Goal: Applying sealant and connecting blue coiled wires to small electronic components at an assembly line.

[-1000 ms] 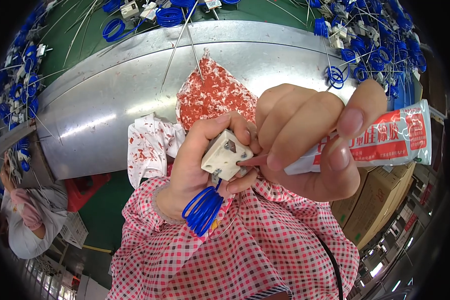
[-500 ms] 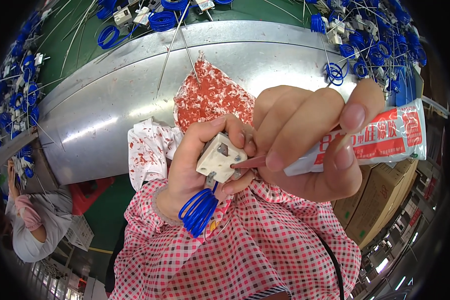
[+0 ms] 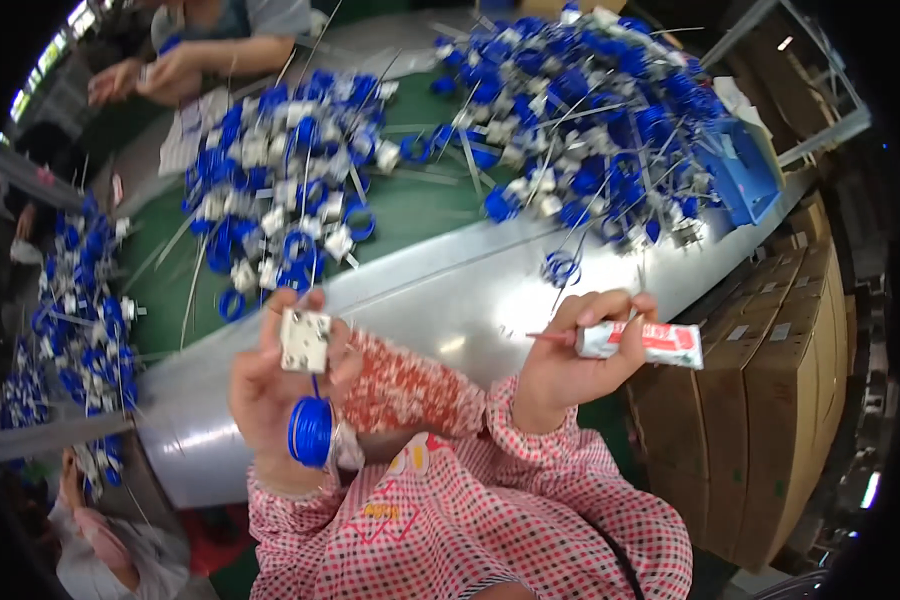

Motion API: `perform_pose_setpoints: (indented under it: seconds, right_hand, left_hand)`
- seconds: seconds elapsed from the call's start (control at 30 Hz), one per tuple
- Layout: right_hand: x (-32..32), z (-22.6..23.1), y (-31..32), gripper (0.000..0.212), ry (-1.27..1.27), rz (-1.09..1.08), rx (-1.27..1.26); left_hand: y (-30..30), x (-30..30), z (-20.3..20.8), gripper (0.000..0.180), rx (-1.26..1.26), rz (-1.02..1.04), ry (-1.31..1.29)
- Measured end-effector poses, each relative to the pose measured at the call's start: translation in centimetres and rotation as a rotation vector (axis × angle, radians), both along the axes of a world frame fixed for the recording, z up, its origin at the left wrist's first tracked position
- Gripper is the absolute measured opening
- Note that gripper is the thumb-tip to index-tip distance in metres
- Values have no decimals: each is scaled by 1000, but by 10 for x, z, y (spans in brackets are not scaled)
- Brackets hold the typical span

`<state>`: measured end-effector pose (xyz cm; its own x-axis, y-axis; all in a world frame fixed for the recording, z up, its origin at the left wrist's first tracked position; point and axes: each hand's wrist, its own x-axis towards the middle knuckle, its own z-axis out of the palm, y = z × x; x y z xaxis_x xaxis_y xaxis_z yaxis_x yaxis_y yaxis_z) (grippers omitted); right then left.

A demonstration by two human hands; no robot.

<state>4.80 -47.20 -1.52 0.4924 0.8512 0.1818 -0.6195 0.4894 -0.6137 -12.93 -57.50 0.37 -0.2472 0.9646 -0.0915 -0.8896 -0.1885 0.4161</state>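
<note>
Green surface (image 3: pixel 410 205) up top is heaped with blue parts, while near the middle the left hand (image 3: pixel 270 385) pinches a small, light, hard white block (image 3: pixel 305 340) by its edges and the right hand (image 3: pixel 570 355) squeezes a soft tube (image 3: pixel 640 342).

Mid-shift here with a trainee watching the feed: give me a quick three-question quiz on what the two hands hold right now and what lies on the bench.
1. True or false: the left hand holds a small white square part with a coil of blue wire hanging below it.
2. What does the right hand hold? A) scissors B) a small red and white tube C) a screwdriver
3. Fill in: the heaps of parts on the green bench top are mostly white and ____.

Key
1. True.
2. B; its thin red nozzle points toward the left hand, not touching the part.
3. Blue.
</note>
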Motion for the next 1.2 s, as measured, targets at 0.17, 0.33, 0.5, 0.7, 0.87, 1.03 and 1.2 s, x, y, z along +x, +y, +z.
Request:
perform_pose_setpoints:
  seconds: [0.17,0.33,0.5,0.7,0.87,1.03,1.2]
  right_hand:
    - [55,-10,5,16,24,-142,-19]
    - [104,-16,5,15,29,-273,-49]
    - [140,-22,-3,14,20,-371,1]
    - [153,-22,-7,12,-13,-381,-55]
    - [153,-32,-9,11,-11,-338,-120]
    - [119,-38,2,14,3,-200,-102]
    - [77,-27,-3,12,-39,-78,-109]
  left_hand:
    - [130,13,71,32,198,92,494]
    - [293,50,129,27,536,89,701]
    - [442,139,123,20,542,28,582]
    - [466,117,77,27,200,-308,1487]
    - [367,35,145,25,249,-151,1927]
    - [223,-81,144,27,-82,-178,2548]
    - [115,-82,34,19,-124,-532,2347]
